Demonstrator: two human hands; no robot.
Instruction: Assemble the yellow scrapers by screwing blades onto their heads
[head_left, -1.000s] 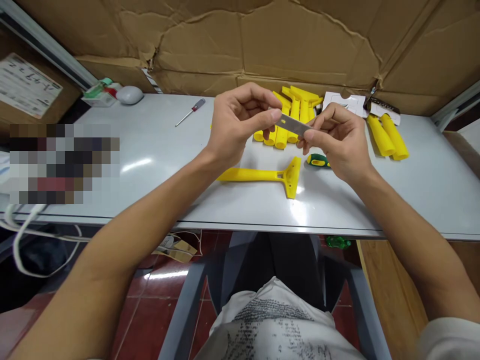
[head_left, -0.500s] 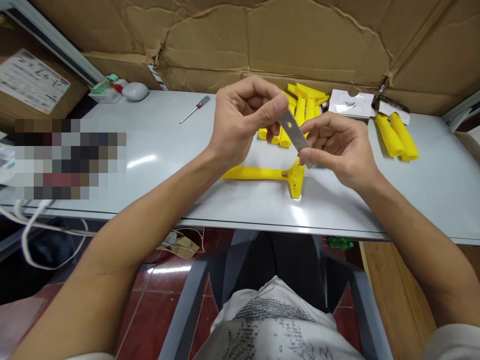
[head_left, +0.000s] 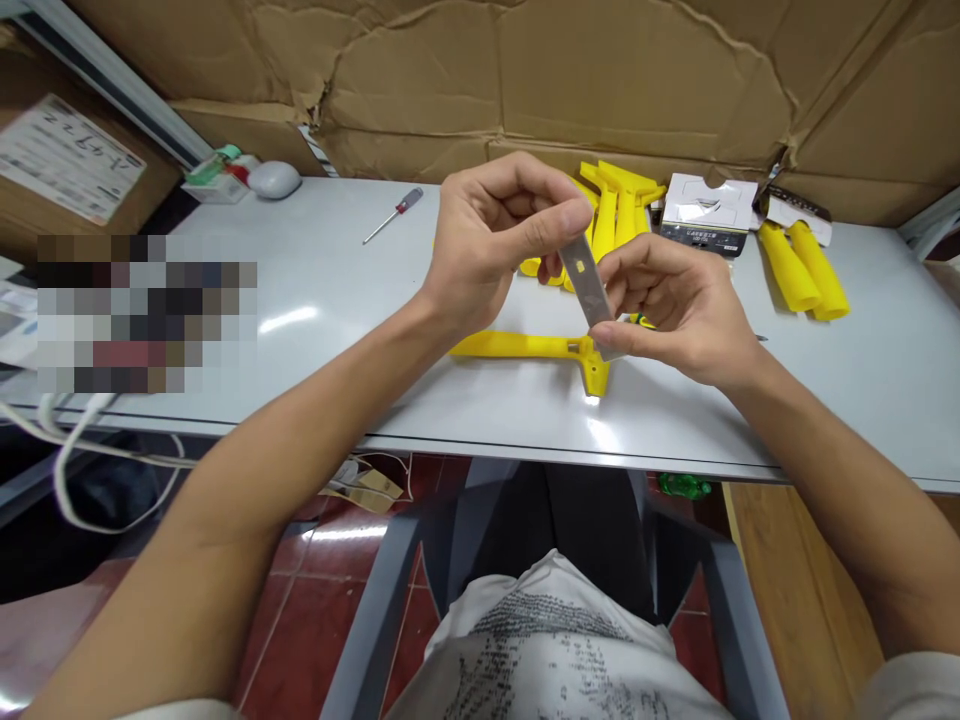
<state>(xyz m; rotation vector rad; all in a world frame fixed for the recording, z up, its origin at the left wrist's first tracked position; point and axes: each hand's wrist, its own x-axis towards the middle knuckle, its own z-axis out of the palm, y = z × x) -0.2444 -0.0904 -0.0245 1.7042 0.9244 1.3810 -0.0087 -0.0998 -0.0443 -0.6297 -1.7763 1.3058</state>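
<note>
A slotted flat metal blade (head_left: 585,283) slants just above and right of the frame's centre. The person's left hand (head_left: 501,245) pinches its upper end, the right hand (head_left: 679,305) its lower. Beneath lies a yellow scraper handle (head_left: 517,346); I see a screwdriver (head_left: 394,214) upper left of centre, a white-and-black box (head_left: 709,212) upper right.
</note>
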